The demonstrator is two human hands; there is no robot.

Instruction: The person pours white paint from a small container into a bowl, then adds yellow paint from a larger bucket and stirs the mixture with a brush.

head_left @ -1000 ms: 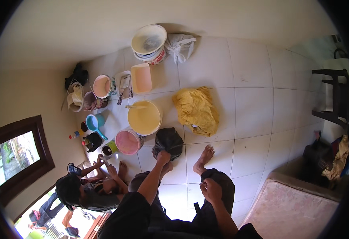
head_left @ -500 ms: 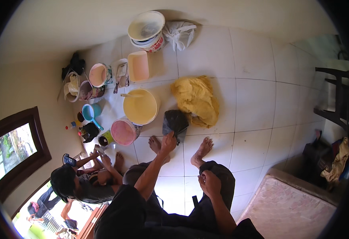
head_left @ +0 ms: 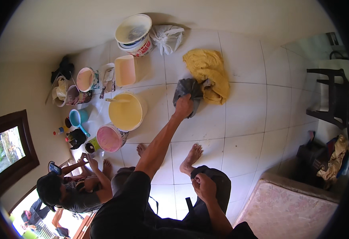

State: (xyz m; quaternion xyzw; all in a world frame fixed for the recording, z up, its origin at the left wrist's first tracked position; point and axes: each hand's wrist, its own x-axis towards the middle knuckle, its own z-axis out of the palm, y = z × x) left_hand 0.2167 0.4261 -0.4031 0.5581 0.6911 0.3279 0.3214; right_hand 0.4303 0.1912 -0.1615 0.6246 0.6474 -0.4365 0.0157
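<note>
Stretched out in front of me, my left hand (head_left: 185,105) grips the near edge of a dark grey plastic bag (head_left: 187,88) above the tiled floor. Touching the bag's right side, a crumpled yellow cloth (head_left: 210,71) lies in a heap. My right hand (head_left: 204,187) rests by my right knee with its fingers curled closed; whatever may be inside them is hidden. To the left of the bag stands a large bucket of yellow paint (head_left: 126,113) with a stick across its rim. Beside that bucket is a smaller one of pink paint (head_left: 111,138).
A co-worker (head_left: 78,191) sits at the lower left, hands together. Beyond the buckets are a peach tub (head_left: 125,71), a turquoise dipper (head_left: 78,118), stacked pails (head_left: 136,36) and a white bag (head_left: 167,39). On the right are a dark plastic chair (head_left: 330,95) and a mattress (head_left: 286,211).
My left hand has reached farther forward with the grey bag. The yellow cloth has slid away from me and changed shape. My right hand stays by the knee.
</note>
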